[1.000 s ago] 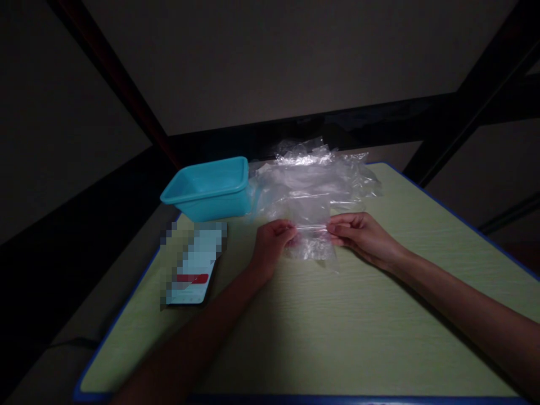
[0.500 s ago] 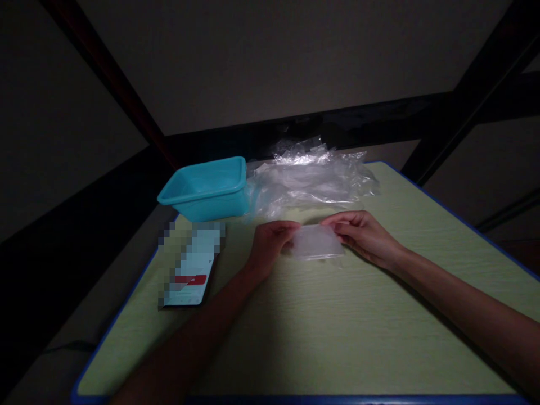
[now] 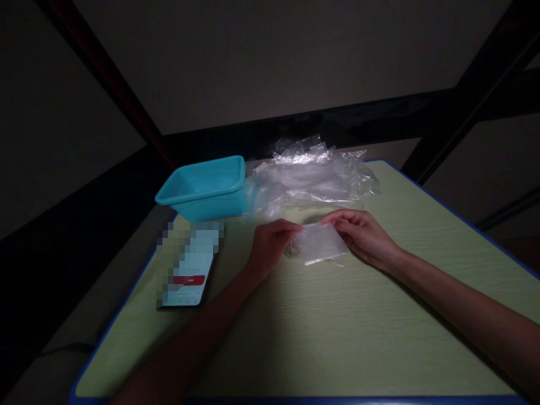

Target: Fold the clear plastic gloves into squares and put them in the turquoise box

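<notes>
Between my two hands is a small, clear plastic bag (image 3: 323, 243), held just above the table near its middle. My left hand (image 3: 270, 243) pinches its upper left corner between thumb and fingers. At the upper right, my right hand (image 3: 360, 233) grips the other corner, with the fingertips closed on the film. The bag's lower edge hangs free and slants up to the right. Some crumpled clear film shows beside the left fingertips; whether it belongs to the same bag I cannot tell.
A heap of clear plastic bags (image 3: 312, 177) lies at the back of the pale green table (image 3: 337, 343). To its left stands a turquoise plastic basin (image 3: 211, 205), touching the heap. A phone (image 3: 189, 267) with a lit, partly blurred screen lies left of my left arm.
The small bag has tilted, its lower edge swinging slightly right and sloping more. Both hands keep their pinch and have barely moved.
</notes>
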Available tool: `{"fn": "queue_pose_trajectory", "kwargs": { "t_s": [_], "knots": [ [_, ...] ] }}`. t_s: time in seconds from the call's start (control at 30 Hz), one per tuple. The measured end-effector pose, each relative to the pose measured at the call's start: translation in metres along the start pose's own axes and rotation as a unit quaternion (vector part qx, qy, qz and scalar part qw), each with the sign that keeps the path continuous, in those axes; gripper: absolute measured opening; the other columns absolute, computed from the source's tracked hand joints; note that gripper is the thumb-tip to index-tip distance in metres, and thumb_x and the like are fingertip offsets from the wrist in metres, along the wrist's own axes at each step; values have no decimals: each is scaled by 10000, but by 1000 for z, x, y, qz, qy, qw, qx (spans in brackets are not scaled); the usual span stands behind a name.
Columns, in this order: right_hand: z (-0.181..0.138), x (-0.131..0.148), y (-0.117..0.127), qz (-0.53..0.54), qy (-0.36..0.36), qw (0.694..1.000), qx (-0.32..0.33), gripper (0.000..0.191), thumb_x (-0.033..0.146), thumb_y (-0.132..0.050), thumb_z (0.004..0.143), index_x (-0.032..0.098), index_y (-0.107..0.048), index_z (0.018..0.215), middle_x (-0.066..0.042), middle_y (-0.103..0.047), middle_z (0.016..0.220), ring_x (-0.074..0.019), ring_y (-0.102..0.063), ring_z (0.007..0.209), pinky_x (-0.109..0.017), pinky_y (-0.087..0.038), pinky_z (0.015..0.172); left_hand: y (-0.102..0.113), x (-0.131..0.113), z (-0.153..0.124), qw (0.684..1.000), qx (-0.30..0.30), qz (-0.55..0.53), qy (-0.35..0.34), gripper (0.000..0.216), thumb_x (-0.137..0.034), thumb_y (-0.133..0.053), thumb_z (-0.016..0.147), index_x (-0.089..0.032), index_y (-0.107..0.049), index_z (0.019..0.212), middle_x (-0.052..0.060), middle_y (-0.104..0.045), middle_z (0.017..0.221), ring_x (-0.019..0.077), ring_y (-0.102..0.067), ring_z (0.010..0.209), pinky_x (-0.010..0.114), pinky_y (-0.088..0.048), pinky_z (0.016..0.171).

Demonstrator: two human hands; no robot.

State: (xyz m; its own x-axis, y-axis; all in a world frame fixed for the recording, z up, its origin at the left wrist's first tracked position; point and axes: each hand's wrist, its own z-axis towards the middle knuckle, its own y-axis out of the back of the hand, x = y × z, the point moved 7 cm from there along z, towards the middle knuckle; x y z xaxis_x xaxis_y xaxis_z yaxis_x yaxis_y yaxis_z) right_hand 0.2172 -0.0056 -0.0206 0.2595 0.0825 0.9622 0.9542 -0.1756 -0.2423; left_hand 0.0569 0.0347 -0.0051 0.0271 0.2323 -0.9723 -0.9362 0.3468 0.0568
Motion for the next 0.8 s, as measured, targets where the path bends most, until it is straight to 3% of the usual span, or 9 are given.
{"fn": "queue_pose_trajectory", "kwargs": {
  "t_s": [0.17, 0.5, 0.6, 0.8],
  "knots": [
    [-1, -2, 0, 31, -26, 999, -6, 99, 177, -665, 612, 175, -690, 707, 42, -563, 514, -58, -455, 442, -198, -390, 451, 2, 2, 1, 1000, 3, -2, -22, 142, -131, -582, 639, -172, -716, 655, -17, -649, 622, 60, -497, 480, 165, -383, 450],
    [1, -6, 0, -6, -28, 1000, -7, 227, 239, -795, 491, 166, -680, 673, 26, -607, 532, -66, -506, 481, -196, -403, 466, 1, -3, 0, 999, 5, 24, -44, 158, -109, -571, 644, -180, -711, 646, -17, -641, 622, 61, -486, 494, 171, -391, 478],
    [2, -5, 0, -21, -12, 1000, -7, 197, 251, -792, 486, 160, -677, 618, 26, -600, 525, -55, -479, 462, -189, -375, 438, 0, 0, 0, 1000, -1, -6, -8, 119, -156, -597, 638, -161, -708, 681, -17, -628, 621, 59, -486, 485, 166, -389, 462],
    [1, -2, 3, -26, 6, 1000, -16, 194, 267, -782, 492, 156, -671, 607, 33, -589, 505, -48, -455, 437, -186, -343, 415, -2, 17, -2, 985, 7, -140, 100, 277, -229, -597, 593, -172, -673, 853, -33, -573, 654, 76, -503, 516, 148, -395, 411]
  ]
}}
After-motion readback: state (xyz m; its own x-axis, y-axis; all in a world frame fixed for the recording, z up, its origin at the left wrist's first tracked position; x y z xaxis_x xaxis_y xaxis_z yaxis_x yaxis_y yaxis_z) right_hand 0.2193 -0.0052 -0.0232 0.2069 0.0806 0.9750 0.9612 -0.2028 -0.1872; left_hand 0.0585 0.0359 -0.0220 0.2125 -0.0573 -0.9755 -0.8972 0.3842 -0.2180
